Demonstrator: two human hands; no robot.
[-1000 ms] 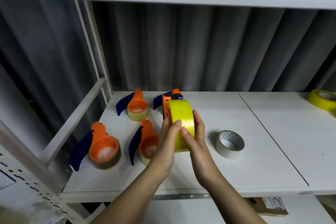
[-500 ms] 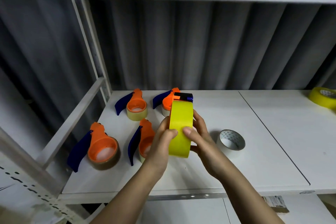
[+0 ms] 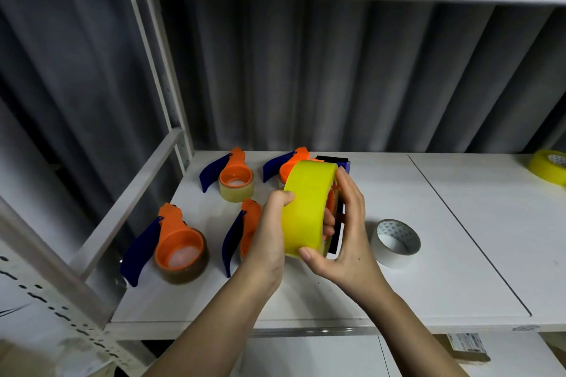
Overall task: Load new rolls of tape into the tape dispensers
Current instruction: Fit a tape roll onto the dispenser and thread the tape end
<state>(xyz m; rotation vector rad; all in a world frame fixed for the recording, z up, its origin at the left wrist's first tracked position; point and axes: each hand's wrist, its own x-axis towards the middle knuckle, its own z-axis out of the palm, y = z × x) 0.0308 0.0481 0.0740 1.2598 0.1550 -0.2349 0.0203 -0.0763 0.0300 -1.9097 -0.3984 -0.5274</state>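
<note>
Left hand (image 3: pixel 269 242) and right hand (image 3: pixel 346 236) both grip the yellow tape roll (image 3: pixel 306 208).

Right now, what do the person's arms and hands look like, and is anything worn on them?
The left hand and right hand are bare: no gloves, rings, watch or bracelet visible. Both forearms are uncovered as far as the frame shows; no sleeve appears. Fingernails look short and unpainted.

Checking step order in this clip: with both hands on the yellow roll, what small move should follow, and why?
Probably press the glossy yellow tape roll further onto the orange-and-blue plastic dispenser behind it. The left hand and right hand both grip the roll, and the dispenser only peeks out past its edge, so seating looks unfinished.
</note>
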